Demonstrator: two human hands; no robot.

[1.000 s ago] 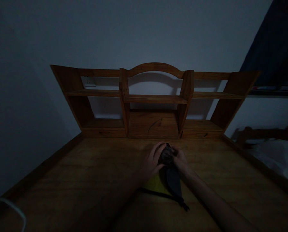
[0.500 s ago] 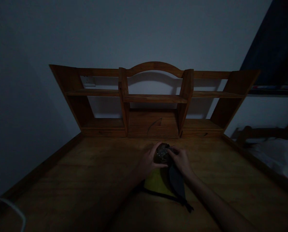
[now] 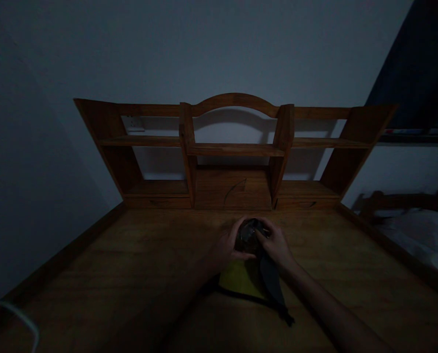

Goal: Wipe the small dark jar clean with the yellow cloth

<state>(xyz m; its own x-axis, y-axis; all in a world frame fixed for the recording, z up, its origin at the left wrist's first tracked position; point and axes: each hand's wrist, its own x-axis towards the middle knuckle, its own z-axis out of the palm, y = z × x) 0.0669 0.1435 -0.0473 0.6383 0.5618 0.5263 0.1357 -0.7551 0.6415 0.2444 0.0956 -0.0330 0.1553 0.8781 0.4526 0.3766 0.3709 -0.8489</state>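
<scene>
No text, label, brand, number or sign can be read anywhere in this dim scene. The dark bundle at the centre of the frame, held between the left hand and the right hand, shows no legible print. The yellow piece just below it shows no lettering either. A small pale plate on the wall at upper left, seen through the wooden shelf unit, is too small and dark to make out. A curved mark on the unit's centre panel forms no letter.
</scene>
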